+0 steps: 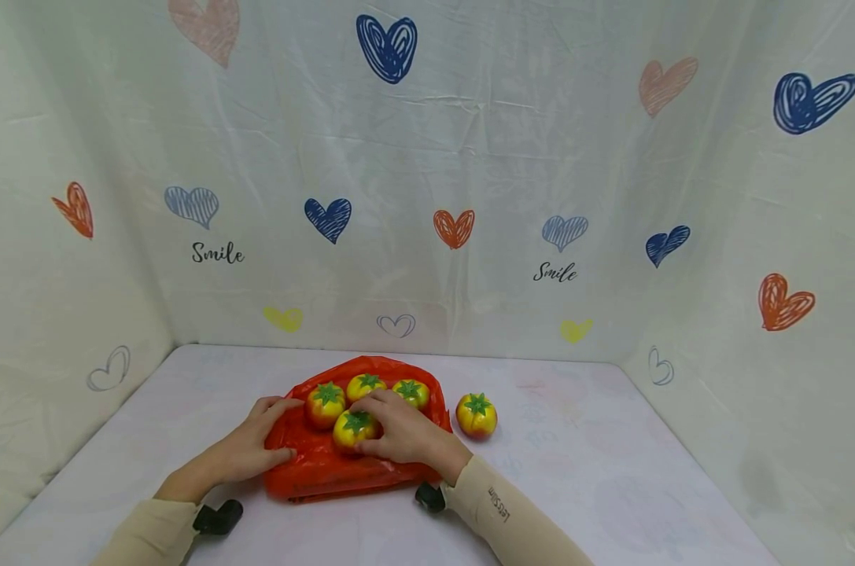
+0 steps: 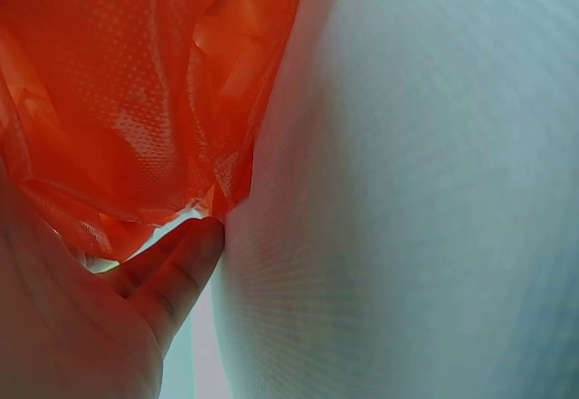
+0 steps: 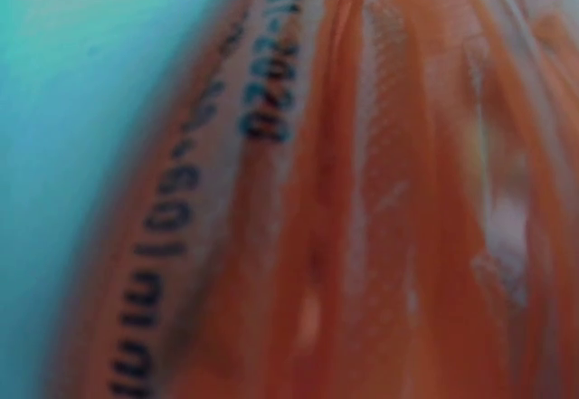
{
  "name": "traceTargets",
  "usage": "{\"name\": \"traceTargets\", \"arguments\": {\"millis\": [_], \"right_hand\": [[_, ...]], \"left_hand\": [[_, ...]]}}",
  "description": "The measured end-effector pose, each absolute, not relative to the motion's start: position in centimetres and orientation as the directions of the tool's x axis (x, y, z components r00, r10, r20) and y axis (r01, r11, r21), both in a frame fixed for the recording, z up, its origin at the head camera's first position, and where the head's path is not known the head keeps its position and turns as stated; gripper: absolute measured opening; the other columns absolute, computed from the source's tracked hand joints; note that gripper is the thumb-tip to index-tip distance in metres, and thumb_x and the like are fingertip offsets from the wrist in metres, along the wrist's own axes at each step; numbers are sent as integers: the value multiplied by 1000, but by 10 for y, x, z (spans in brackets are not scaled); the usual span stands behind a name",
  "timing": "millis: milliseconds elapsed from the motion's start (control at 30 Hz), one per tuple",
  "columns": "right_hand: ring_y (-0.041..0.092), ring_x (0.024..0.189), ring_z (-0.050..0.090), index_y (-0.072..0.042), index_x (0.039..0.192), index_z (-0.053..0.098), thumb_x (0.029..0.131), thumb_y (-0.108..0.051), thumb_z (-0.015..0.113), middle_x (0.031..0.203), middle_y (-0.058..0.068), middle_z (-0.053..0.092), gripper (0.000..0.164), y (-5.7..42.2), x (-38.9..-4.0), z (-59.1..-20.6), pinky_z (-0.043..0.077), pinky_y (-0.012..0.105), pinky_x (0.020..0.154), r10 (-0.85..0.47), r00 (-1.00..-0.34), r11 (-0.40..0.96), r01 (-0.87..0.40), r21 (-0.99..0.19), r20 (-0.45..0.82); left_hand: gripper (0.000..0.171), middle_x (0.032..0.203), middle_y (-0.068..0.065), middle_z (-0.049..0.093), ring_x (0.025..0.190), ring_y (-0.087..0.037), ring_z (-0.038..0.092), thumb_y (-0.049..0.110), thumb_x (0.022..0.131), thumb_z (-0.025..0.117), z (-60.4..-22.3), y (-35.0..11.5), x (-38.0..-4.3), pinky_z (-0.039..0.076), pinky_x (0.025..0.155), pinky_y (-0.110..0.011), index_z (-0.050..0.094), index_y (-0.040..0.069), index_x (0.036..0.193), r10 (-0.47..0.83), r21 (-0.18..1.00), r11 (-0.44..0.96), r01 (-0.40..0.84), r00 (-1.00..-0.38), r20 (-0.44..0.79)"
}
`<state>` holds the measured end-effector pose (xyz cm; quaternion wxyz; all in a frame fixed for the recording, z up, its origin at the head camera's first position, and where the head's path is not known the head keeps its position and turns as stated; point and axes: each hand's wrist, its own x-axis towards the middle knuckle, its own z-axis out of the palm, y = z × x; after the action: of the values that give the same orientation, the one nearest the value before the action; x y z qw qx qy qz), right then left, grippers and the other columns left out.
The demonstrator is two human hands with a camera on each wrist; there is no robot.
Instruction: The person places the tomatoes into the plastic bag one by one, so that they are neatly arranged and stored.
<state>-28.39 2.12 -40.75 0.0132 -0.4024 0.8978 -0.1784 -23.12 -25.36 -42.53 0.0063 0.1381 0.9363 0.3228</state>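
A red plastic bag [image 1: 314,472] lies spread on the table with several yellow-and-red tomatoes on it, each topped by a green star-shaped calyx. My right hand [image 1: 402,428] grips the front tomato [image 1: 351,432], thumb on its near side and fingers over its far side. Behind it are a left tomato [image 1: 325,405], a middle tomato [image 1: 366,385] and a right tomato [image 1: 413,392]. At the bag's left edge, my left hand [image 1: 246,448] touches the plastic with thumb and fingers spread. In the left wrist view its straight fingers [image 2: 176,281] reach the bag's edge.
One more tomato [image 1: 477,417] stands on the white table [image 1: 583,472], just right of the bag. A white curtain [image 1: 427,157] printed with hearts surrounds the table at the back and sides. Dark printing [image 3: 172,200] runs along the bag in the right wrist view.
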Motion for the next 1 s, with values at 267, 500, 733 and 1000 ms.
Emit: {"name": "traceTargets", "arguments": {"millis": [267,500,733,1000], "right_hand": [[14,127,40,-35,132,49,86,-42,68,140,-5,42,51,21,-286,-409,44,38,100,-722,-683,618,-710,-337,115],[13,126,39,-36,132,49,85,-44,68,140,-6,42,51,21,-285,-410,44,38,100,-718,-688,624,-703,-343,103],[13,127,39,-36,133,48,85,-45,67,140,-6,41,52,20,-284,-409,44,38,99,-722,-685,621,-704,-344,98],[14,127,39,-32,133,49,86,-44,67,139,-6,43,52,23,-286,-408,44,37,100,-727,-676,609,-717,-339,123]], "left_hand": [[69,136,-21,28,121,-43,40,22,78,72,-425,-253,-232,40,93,-64,40,13,138,261,602,756,256,-962,81],[69,137,-21,27,122,-44,39,22,78,73,-426,-255,-231,39,93,-66,39,14,138,265,606,751,261,-960,85],[70,137,-21,26,122,-45,39,23,78,72,-425,-255,-229,40,92,-66,39,14,139,257,611,753,243,-964,66],[70,139,-20,27,122,-42,39,25,79,72,-424,-252,-232,42,92,-63,38,15,140,246,601,767,224,-968,48]]}}
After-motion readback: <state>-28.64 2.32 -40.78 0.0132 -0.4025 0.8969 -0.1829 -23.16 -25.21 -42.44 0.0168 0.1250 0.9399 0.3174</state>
